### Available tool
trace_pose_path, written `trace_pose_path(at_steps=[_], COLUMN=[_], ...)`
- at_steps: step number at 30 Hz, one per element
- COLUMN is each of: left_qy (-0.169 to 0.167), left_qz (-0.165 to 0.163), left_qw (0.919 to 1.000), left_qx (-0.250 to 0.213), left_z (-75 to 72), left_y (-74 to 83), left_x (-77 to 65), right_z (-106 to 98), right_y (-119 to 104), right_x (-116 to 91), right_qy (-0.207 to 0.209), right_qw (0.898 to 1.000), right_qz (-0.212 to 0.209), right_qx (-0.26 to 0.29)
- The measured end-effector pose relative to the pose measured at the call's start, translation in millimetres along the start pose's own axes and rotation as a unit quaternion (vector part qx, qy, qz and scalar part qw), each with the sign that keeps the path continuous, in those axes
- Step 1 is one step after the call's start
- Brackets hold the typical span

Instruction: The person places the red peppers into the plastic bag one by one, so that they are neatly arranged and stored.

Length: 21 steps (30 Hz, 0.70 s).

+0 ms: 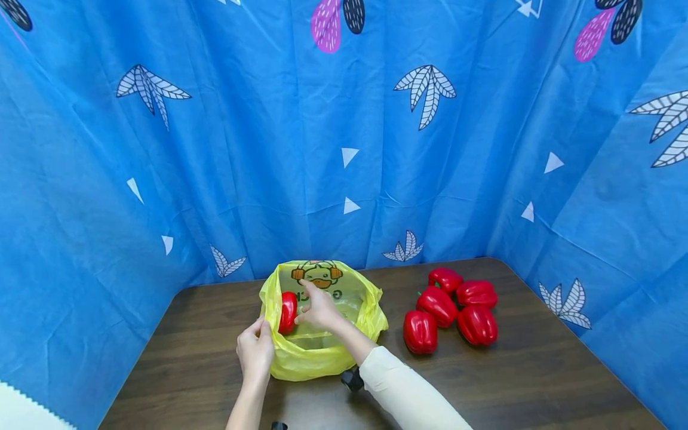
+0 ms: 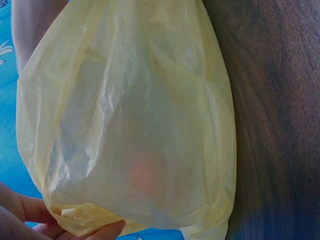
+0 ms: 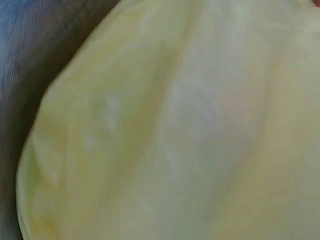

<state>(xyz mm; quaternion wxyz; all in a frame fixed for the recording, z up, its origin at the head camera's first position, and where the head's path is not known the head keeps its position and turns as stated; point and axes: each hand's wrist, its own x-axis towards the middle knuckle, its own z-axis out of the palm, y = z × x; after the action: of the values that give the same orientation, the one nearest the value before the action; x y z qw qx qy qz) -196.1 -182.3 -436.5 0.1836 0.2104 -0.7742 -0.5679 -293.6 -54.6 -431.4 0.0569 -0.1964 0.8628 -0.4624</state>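
Note:
A yellow plastic bag (image 1: pixel 309 363) with a printed duck stands on the table, its mouth open upward. My left hand (image 1: pixel 255 351) pinches the bag's left rim between thumb and fingers; in the left wrist view fingers (image 2: pixel 107 231) hold the gathered edge. Inside the bag one red bell pepper (image 1: pixel 288 313) leans near the left wall, and it shows as a faint red patch through the plastic in the left wrist view. Over the bag's mouth my right hand (image 1: pixel 321 307) spreads its fingers, just right of that pepper, holding nothing. Blurred bag plastic (image 3: pixel 150 140) fills the right wrist view.
Several red bell peppers (image 1: pixel 438 306) lie in a group on the brown wooden table (image 1: pixel 537 370), to the right of the bag. A blue patterned curtain (image 1: pixel 322 119) surrounds the table's back and sides.

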Motion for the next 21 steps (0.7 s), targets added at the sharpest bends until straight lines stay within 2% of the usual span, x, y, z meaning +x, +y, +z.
trace_pose_path(at_steps=[4,8,12,16,21], left_qy=[0.000,0.003,0.006,0.003,0.003], left_qz=[-0.004,0.000,0.004,0.001,0.000], left_qw=[1.0000,1.0000,1.0000,1.0000,1.0000], left_qx=[0.000,0.001,0.003,0.005,0.004], left_z=[-0.2,-0.2,-0.5,-0.7,-1.0], left_y=[0.3,0.7,1.1,1.0,0.4], left_x=[0.0,0.5,0.8,0.8,1.0], right_z=[-25.0,-54.4,-83.2,-108.9,-140.7], right_y=[-5.9,-2.6,6.5,20.8,46.3], right_x=[-16.6,-37.7,-61.4,-84.3,-108.0], right_qy=[0.002,0.013,0.044,0.103,0.148], right_qw=[0.999,0.998,0.995,0.990,0.987], right_qz=[-0.036,-0.067,-0.089,-0.093,-0.050], right_qx=[0.017,0.013,0.021,0.005,-0.034])
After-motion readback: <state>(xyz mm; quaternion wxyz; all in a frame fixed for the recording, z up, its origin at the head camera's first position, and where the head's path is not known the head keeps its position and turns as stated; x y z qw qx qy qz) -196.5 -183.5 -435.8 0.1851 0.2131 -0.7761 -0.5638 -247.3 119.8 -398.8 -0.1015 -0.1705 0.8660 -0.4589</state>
